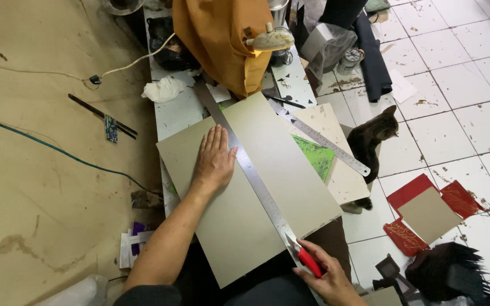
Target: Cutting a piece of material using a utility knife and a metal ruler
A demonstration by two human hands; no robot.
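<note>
A large grey-green cardboard sheet (290, 170) lies on a low white table (177, 113). Across it runs a long steel ruler (245, 164), from the far end of the table to the near edge. My left hand (214, 161) lies flat on the sheet, fingers apart, with its fingertips against the ruler's left side. My right hand (327, 277) grips a red utility knife (304, 258), whose blade touches the ruler's right edge at the sheet's near end.
A second steel ruler (324, 139) and a green cutting mat (316, 156) lie under the sheet's right side. A dark cat (372, 139) sits at the table's right. Orange cloth (216, 39), a white rag (163, 89), red cards (426, 212) on the tiled floor.
</note>
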